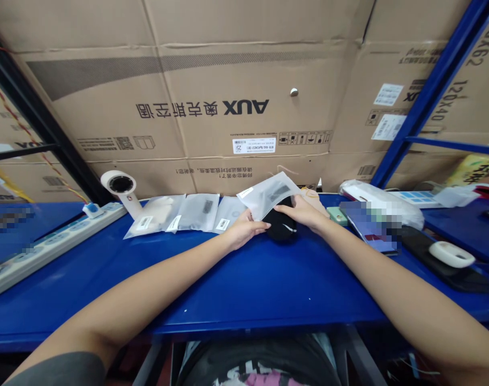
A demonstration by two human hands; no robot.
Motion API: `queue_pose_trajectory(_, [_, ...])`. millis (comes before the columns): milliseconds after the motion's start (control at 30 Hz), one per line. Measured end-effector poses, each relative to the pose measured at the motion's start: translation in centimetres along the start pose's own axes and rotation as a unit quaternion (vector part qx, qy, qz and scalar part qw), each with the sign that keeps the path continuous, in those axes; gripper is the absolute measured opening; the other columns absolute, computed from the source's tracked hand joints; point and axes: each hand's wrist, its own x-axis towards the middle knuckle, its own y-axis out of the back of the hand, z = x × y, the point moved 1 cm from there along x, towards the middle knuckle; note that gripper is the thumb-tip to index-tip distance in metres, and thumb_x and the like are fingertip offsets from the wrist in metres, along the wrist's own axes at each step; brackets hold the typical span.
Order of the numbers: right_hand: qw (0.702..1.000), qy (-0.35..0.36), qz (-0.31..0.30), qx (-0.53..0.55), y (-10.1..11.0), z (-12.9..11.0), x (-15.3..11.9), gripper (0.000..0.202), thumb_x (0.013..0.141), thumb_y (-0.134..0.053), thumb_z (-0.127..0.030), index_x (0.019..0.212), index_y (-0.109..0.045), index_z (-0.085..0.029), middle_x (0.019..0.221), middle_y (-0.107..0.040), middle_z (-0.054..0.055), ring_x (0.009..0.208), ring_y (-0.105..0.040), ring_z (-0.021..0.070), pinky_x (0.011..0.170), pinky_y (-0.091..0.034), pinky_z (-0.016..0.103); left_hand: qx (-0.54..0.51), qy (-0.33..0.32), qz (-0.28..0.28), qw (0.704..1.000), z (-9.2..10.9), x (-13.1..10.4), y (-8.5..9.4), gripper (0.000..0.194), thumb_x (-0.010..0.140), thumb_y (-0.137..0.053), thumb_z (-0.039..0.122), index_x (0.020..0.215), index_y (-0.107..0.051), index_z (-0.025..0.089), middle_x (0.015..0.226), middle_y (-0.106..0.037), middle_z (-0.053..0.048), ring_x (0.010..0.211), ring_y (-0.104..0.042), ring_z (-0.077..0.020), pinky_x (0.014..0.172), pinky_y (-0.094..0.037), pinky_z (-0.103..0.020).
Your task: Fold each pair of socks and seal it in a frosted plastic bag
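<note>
A frosted plastic bag (268, 194) is tilted up over the blue table, with a dark patch showing through it. Its lower edge is pinched by my left hand (243, 231), whose thumb reaches the side of a round, flat black pouch-like thing (279, 226). My right hand (306, 213) closes on that black thing, its thumb lying across the top. A small light strip or pull shows on the black surface. The bag overlaps the far part of the black thing, so I cannot tell how much of it is inside.
Several frosted bags with labels, such as one dark-filled bag (198, 212), lie along the back. A white handheld fan (121, 187) and a power strip (55, 244) are at the left. On the right are a phone (367, 230), a wrapped white item (383, 202) and a white mouse (452, 254).
</note>
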Motion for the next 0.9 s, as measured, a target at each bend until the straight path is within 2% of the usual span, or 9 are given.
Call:
queue_pose_trajectory(100, [0.992, -0.072, -0.092, 0.043, 0.5, -0.4, -0.2, 0.038, 0.067, -0.083, -0.032, 0.1, -0.069, -0.02, 0.101, -0.075, 0.009, 0.091, -0.07, 0.0252, 0.079, -0.059, 0.037, -0.002, -0.009, -0.008, 1.0, 0.0, 0.0, 0.0, 0.053, 0.061, -0.082, 0.006, 0.109, -0.062, 0.017, 0.107, -0.072, -0.01, 0.095, -0.07, -0.0221, 0.091, -0.05, -0.037])
queue_pose_trajectory(167, [0.979, -0.13, -0.137, 0.08, 0.8, -0.4, -0.3, 0.037, 0.069, -0.082, -0.037, 0.1, -0.069, -0.02, 0.097, -0.076, 0.008, 0.082, -0.071, 0.0208, 0.065, -0.058, 0.029, -0.005, -0.011, -0.003, 1.0, 0.1, -0.1, -0.1, 0.054, 0.061, -0.082, 0.007, 0.11, -0.062, 0.017, 0.109, -0.072, -0.01, 0.097, -0.069, -0.023, 0.089, -0.051, -0.037])
queue_pose_trajectory(233, [0.972, -0.155, -0.148, 0.095, 1.1, -0.3, -0.4, 0.041, 0.068, -0.083, -0.037, 0.102, -0.066, -0.021, 0.094, -0.076, 0.006, 0.075, -0.071, 0.0179, 0.055, -0.056, 0.024, -0.008, -0.009, 0.006, 1.0, 0.2, -0.3, -0.2, 0.056, 0.061, -0.083, 0.007, 0.112, -0.061, 0.017, 0.11, -0.072, -0.01, 0.099, -0.069, -0.0234, 0.089, -0.052, -0.037])
queue_pose_trajectory(333, [0.966, -0.17, -0.173, 0.095, 1.3, -0.3, -0.7, 0.053, 0.061, -0.088, -0.029, 0.107, -0.061, -0.024, 0.088, -0.075, 0.002, 0.069, -0.07, 0.0171, 0.05, -0.056, 0.023, -0.007, 0.003, 0.018, 1.0, 0.3, -0.3, -0.3, 0.058, 0.062, -0.083, 0.008, 0.114, -0.06, 0.018, 0.11, -0.071, -0.01, 0.097, -0.069, -0.0227, 0.091, -0.052, -0.039])
queue_pose_trajectory(433, [0.96, -0.182, -0.184, 0.107, 1.2, -0.4, -0.9, 0.053, 0.059, -0.089, -0.024, 0.103, -0.059, -0.024, 0.079, -0.073, -0.001, 0.059, -0.068, 0.0146, 0.047, -0.056, 0.023, -0.026, 0.028, 0.052, 0.998, 0.2, 0.2, 0.0, 0.037, 0.078, -0.078, 0.024, 0.11, -0.061, 0.016, 0.104, -0.071, -0.01, 0.086, -0.07, -0.0193, 0.091, -0.054, -0.04])
queue_pose_trajectory(533, [0.956, -0.19, -0.169, 0.144, 1.0, -0.5, -0.7, 0.041, 0.063, -0.087, -0.026, 0.094, -0.061, -0.021, 0.073, -0.072, 0.0, 0.054, -0.065, 0.0128, 0.046, -0.056, 0.022, -0.079, 0.066, 0.089, 0.991, -0.2, 0.7, 0.5, 0.023, 0.094, -0.057, 0.034, 0.103, -0.06, 0.013, 0.1, -0.07, -0.013, 0.082, -0.07, -0.0186, 0.094, -0.054, -0.041])
queue_pose_trajectory(700, [0.962, -0.179, -0.108, 0.176, 0.8, -0.1, 0.1, 0.026, 0.069, -0.083, -0.023, 0.084, -0.062, -0.019, 0.068, -0.07, 0.002, 0.059, -0.066, 0.0136, 0.054, -0.059, 0.025, -0.08, 0.077, 0.065, 0.992, -0.3, 0.8, 0.5, 0.021, 0.098, -0.045, 0.025, 0.101, -0.062, 0.011, 0.098, -0.072, -0.017, 0.09, -0.072, -0.0238, 0.104, -0.047, -0.046])
queue_pose_trajectory(800, [0.976, -0.168, -0.034, 0.132, 0.6, 0.3, 0.3, 0.03, 0.067, -0.084, -0.024, 0.087, -0.061, -0.019, 0.067, -0.069, 0.002, 0.059, -0.065, 0.0146, 0.054, -0.059, 0.026, -0.058, 0.081, 0.042, 0.994, -0.2, 0.6, 0.1, 0.026, 0.098, -0.042, 0.022, 0.1, -0.064, 0.009, 0.101, -0.074, -0.019, 0.093, -0.073, -0.0258, 0.106, -0.046, -0.047])
queue_pose_trajectory(900, [0.988, -0.136, 0.051, 0.046, 0.5, 0.6, 0.4, 0.046, 0.059, -0.088, -0.023, 0.095, -0.059, -0.021, 0.065, -0.066, -0.001, 0.054, -0.063, 0.016, 0.047, -0.056, 0.029, -0.042, 0.072, 0.044, 0.996, -0.3, 0.5, -0.1, 0.025, 0.097, -0.044, 0.022, 0.098, -0.065, 0.008, 0.103, -0.074, -0.02, 0.094, -0.073, -0.0266, 0.105, -0.046, -0.047])
